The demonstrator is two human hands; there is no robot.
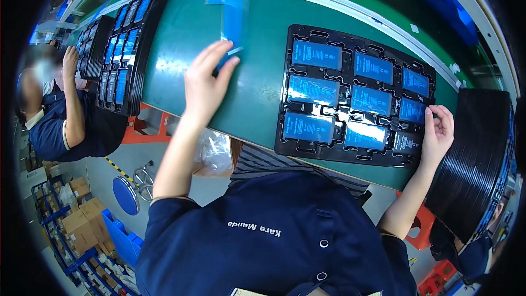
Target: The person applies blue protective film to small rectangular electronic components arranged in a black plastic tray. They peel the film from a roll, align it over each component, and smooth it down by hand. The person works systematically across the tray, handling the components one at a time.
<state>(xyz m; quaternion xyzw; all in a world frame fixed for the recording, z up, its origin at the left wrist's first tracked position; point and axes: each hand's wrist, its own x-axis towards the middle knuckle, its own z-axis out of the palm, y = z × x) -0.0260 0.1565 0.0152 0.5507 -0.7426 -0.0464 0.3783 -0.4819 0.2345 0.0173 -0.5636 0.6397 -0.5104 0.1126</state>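
My left hand (pixel 207 83) is raised over the green table, thumb and forefinger closed on the lower end of a blue film strip (pixel 234 19). The strip is smeared by motion, and a small whitish tab (pixel 235 51) shows at the fingertips. In front of me lies a black plastic tray (pixel 341 116) with several flat batteries in its pockets. Most have shiny blue film on top, like the upper-left battery (pixel 316 55); the lower-right battery (pixel 406 143) looks dark grey, without blue. My right hand (pixel 439 134) has curled fingers at the tray's right edge, beside a blue-covered battery (pixel 412 111).
A tall stack of black trays (pixel 472 153) stands right of my right hand. Filled tray stacks (pixel 123 49) stand at the left end of the green table (pixel 181 38); a co-worker (pixel 66 115) sits there. A round blue stool (pixel 126 195) and cartons (pixel 85 222) are lower left.
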